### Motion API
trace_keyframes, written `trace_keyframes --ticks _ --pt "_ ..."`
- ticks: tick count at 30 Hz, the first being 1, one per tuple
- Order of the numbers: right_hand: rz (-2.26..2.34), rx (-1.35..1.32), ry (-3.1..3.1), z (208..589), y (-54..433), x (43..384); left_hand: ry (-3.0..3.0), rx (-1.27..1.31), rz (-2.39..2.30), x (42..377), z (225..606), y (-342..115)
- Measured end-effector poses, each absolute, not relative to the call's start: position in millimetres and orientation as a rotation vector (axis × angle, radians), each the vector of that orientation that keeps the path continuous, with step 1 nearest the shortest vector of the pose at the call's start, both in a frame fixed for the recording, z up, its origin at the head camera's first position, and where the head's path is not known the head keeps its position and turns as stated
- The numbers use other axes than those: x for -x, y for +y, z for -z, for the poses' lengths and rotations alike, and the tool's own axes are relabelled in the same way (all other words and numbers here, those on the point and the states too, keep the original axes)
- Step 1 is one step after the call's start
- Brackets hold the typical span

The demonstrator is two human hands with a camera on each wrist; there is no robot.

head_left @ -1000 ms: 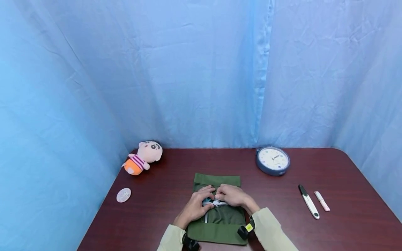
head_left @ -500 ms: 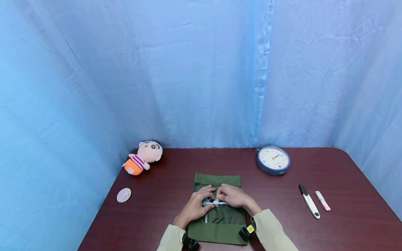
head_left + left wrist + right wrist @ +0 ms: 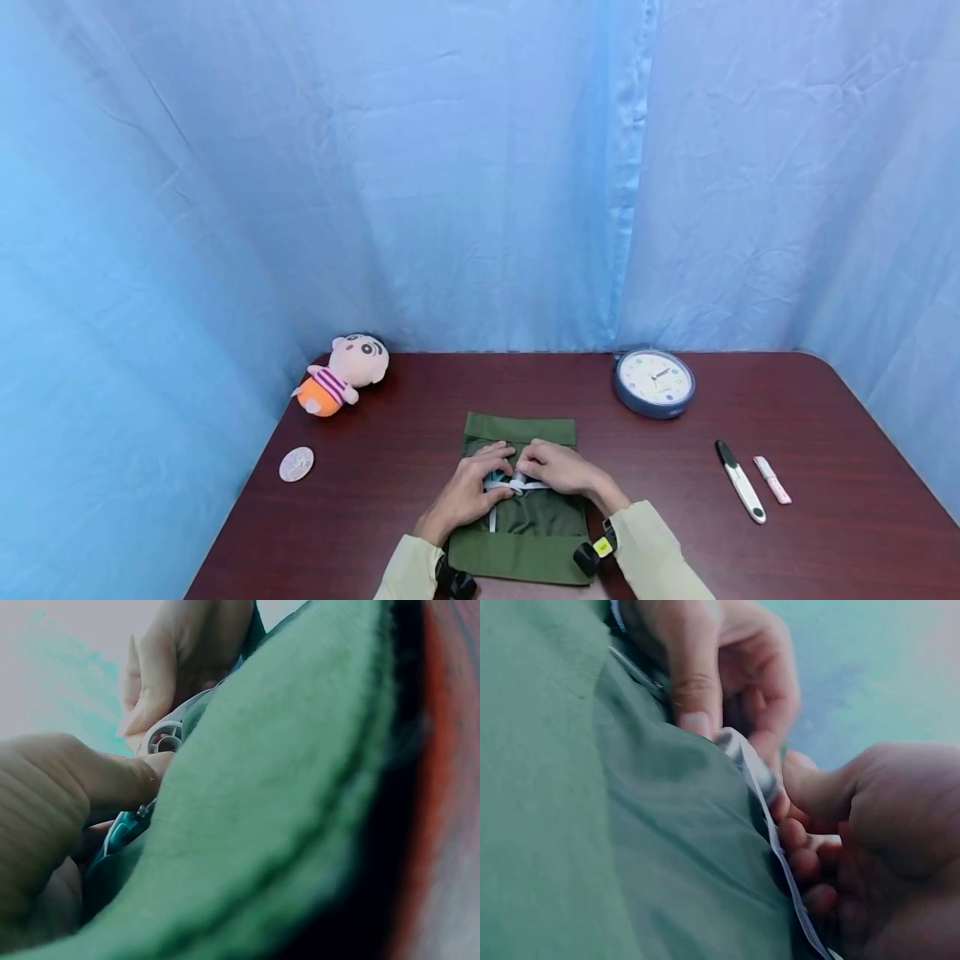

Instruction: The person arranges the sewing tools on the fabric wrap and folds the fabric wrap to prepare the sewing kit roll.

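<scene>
A dark green fabric organizer (image 3: pixel 517 557) lies flat under both hands. A narrow white band (image 3: pixel 784 862) crosses its middle, and a small silvery cylinder (image 3: pixel 761 776) sits under the band. My left hand (image 3: pixel 467 493) pinches the band beside the cylinder's hollow round end (image 3: pixel 166 741), thumb near me. My right hand (image 3: pixel 558 468) holds the cylinder from the other side, thumb and curled fingers around its far end. A teal item (image 3: pixel 124 829) shows beneath my left fingers, mostly hidden; its kind is unclear.
On the dark red table (image 3: pixel 405 450) a plush doll (image 3: pixel 341 377) and a pale round disc (image 3: pixel 296 464) lie at left. A round clock (image 3: pixel 655 383) stands at back right. A black-and-white knife-like tool (image 3: pixel 740 482) and a pink-white pen-like item (image 3: pixel 772 480) lie at right.
More of the silvery cylinder shows between the hands, in line with the white band. My right wrist has shifted slightly to the right; my left hand stays in place.
</scene>
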State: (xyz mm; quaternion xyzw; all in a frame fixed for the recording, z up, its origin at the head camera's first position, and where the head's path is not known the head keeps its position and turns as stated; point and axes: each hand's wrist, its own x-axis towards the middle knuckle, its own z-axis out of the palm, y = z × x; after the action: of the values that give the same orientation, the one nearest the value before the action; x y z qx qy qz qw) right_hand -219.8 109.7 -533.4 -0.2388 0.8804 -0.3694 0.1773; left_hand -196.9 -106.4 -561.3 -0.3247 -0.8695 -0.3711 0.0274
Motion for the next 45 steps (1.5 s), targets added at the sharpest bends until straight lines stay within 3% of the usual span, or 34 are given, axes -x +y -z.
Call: trace_keyframes --ticks 11,26,45 --pt "0.947 0.806 2.518 528.7 108.6 220.8 -2.722 0.979 1.188 194.2 558.7 -106.5" --pt "1.122 0.749 2.451 527.8 116.2 222.1 -2.724 0.993 1.150 197.9 555.8 -104.1" --pt "0.877 0.737 2.508 523.1 104.1 219.4 -2.726 0.996 1.185 196.3 557.4 -107.2"
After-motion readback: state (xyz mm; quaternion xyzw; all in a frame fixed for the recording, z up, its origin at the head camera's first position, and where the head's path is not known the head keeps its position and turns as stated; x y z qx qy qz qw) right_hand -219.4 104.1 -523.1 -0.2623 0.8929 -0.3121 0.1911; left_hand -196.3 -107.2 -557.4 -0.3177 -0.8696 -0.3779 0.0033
